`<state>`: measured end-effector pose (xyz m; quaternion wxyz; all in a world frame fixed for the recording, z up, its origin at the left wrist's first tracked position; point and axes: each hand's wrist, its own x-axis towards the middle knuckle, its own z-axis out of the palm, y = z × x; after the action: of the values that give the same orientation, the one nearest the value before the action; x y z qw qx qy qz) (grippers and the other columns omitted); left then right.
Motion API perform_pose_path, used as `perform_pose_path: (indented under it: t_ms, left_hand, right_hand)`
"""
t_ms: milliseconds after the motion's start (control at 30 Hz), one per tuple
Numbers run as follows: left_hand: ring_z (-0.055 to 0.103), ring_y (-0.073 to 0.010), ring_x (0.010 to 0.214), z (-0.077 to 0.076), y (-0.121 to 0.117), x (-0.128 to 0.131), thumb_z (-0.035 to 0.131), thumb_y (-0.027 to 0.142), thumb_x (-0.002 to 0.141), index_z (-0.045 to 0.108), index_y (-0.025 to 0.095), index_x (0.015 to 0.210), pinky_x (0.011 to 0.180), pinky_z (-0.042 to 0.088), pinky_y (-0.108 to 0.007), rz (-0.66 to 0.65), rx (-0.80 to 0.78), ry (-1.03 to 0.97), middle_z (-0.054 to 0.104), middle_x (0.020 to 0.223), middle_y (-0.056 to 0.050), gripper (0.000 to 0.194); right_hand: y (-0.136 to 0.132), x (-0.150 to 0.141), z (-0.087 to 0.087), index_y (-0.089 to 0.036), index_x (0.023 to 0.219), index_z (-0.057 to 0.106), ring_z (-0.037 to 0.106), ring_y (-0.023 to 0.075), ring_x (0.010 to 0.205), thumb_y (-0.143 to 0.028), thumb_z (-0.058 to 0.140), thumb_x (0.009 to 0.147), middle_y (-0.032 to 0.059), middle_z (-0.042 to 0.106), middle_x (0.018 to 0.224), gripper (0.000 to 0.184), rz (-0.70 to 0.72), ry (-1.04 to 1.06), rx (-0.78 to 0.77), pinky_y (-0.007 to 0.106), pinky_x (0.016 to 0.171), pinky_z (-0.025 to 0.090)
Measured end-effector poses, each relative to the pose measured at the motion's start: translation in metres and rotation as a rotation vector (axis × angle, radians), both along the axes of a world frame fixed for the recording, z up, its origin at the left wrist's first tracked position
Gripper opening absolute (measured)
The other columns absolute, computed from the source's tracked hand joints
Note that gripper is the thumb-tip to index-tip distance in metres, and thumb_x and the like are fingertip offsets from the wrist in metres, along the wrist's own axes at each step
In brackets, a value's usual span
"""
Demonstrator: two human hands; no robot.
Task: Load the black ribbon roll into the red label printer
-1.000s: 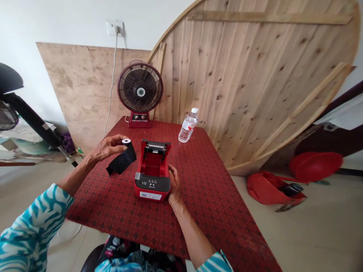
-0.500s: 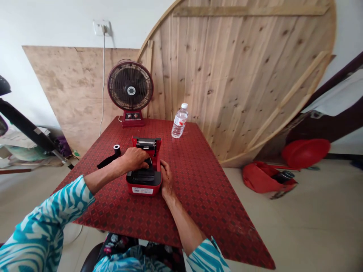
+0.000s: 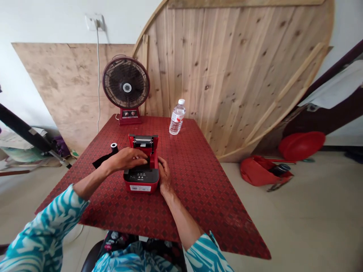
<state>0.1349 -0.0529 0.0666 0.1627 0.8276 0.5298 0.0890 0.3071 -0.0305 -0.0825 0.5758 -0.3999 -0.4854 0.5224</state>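
A red and black label printer (image 3: 141, 176) stands on the table with its lid (image 3: 143, 141) raised at the back. Over its open compartment is my left hand (image 3: 129, 158), fingers bent and thumb drawn near them; what is between the fingertips, if anything, is hidden. My right hand (image 3: 165, 176) is curved around the printer's right side, its fingers against the red casing. Small buttons show on the black front panel, and a white label is on the front wall. Left of the printer, a black ribbon roll (image 3: 114, 148) stands with a loose strip trailing from it.
The table (image 3: 204, 196) has a red patterned cover. Toward the back stand a fan (image 3: 126, 87) and a water bottle (image 3: 177, 118). A large round wooden board (image 3: 221, 75) leans on the wall behind. Right of the table, a red bag (image 3: 256, 170) lies on the floor.
My left hand has loosened from a tighter grip, its fingers reaching further over the compartment. The printer's front panel with buttons now shows where a dark part was before. My right hand stays put.
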Motion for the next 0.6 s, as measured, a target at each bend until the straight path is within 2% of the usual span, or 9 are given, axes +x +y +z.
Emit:
perform_pose_path:
  t_ms: [67, 167, 333, 433, 600]
  left_hand:
    - [0.069, -0.0179, 0.095, -0.002, -0.020, -0.011, 0.053, 0.042, 0.091, 0.068, 0.022, 0.111, 0.085, 0.050, -0.025, -0.028, 0.028, -0.132, 0.073, 0.106, -0.003, 0.032]
    - [0.068, -0.0188, 0.095, -0.011, -0.040, -0.016, 0.055, 0.037, 0.090, 0.068, 0.021, 0.109, 0.085, 0.050, -0.027, -0.091, 0.102, -0.165, 0.073, 0.105, -0.005, 0.029]
    - [0.068, -0.0171, 0.089, -0.027, -0.040, -0.010, 0.045, 0.028, 0.095, 0.069, 0.021, 0.100, 0.081, 0.050, -0.027, -0.057, 0.230, -0.157, 0.074, 0.097, -0.003, 0.025]
    - [0.068, -0.0167, 0.086, -0.028, -0.041, -0.005, 0.041, 0.027, 0.097, 0.067, 0.020, 0.097, 0.079, 0.048, -0.028, -0.026, 0.317, -0.095, 0.073, 0.094, -0.004, 0.027]
    - [0.063, -0.0170, 0.086, -0.027, -0.062, 0.006, 0.038, 0.024, 0.100, 0.064, 0.018, 0.091, 0.082, 0.042, -0.032, -0.070, 0.505, -0.015, 0.071, 0.093, -0.005, 0.029]
  right_hand:
    - [-0.001, 0.000, 0.001, -0.024, 0.113, 0.063, 0.057, 0.0226, 0.113, -0.044, 0.053, 0.083, 0.0050, 0.066, 0.118, 0.037, 0.003, 0.012, -0.001, 0.039, 0.099, 0.041]
    - [-0.002, 0.000, 0.004, -0.024, 0.112, 0.063, 0.058, 0.0223, 0.111, -0.044, 0.052, 0.083, 0.0046, 0.067, 0.117, 0.037, -0.001, 0.025, -0.002, 0.039, 0.098, 0.042]
    - [-0.003, 0.000, 0.006, -0.024, 0.111, 0.064, 0.059, 0.0222, 0.109, -0.045, 0.054, 0.081, 0.0041, 0.068, 0.115, 0.037, -0.009, 0.027, -0.016, 0.039, 0.097, 0.042]
    - [-0.003, 0.000, 0.007, -0.024, 0.110, 0.063, 0.059, 0.0223, 0.109, -0.045, 0.055, 0.080, 0.0046, 0.068, 0.115, 0.038, -0.002, 0.032, -0.028, 0.039, 0.096, 0.043]
    - [-0.006, 0.000, 0.009, -0.024, 0.109, 0.064, 0.059, 0.0217, 0.110, -0.043, 0.054, 0.080, 0.0039, 0.068, 0.114, 0.036, 0.005, 0.026, -0.013, 0.038, 0.098, 0.042]
